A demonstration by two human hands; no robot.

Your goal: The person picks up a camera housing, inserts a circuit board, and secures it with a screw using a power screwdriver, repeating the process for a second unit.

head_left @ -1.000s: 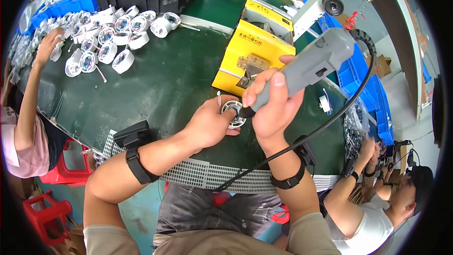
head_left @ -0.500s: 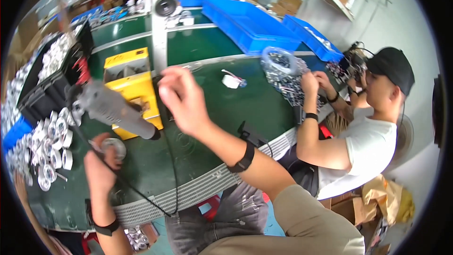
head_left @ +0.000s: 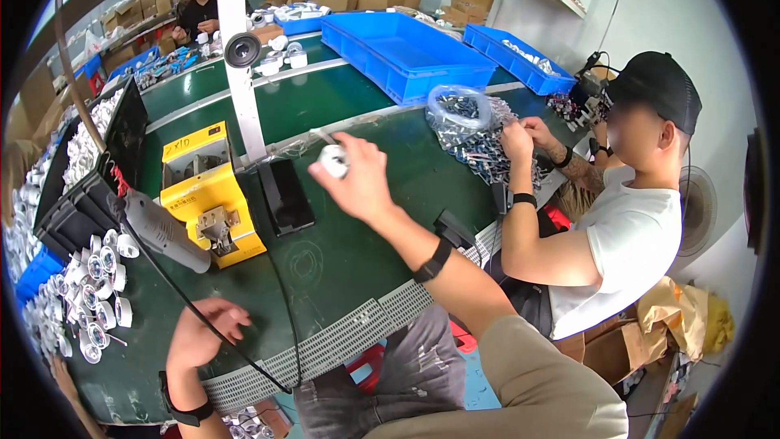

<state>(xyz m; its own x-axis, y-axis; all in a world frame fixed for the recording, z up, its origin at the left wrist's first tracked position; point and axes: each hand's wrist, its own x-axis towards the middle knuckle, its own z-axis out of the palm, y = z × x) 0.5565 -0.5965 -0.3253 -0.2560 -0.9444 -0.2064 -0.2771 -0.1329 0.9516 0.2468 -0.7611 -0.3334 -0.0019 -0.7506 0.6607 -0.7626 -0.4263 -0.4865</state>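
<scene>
Over the green bench, my right hand is closed round a small white round fitting, with a short pale lead at its upper side. My left hand hovers near the bench's front edge with its fingers loosely apart and nothing in them. A black cable passes across that hand's front. Above it hangs a grey electric screwdriver, beside a yellow screw feeder. Left of my left hand lies a pile of white round lamp fittings with clear lenses.
A black phone lies by the feeder. Blue bins stand at the back. On my right, a co-worker handles parts near a bag of small wired pieces. A black crate of white parts stands left.
My right hand, empty before, now holds the white fitting. The round fitting at my left hand is gone from it, and that hand is lower. The view has shifted; the screwdriver hangs steeper.
</scene>
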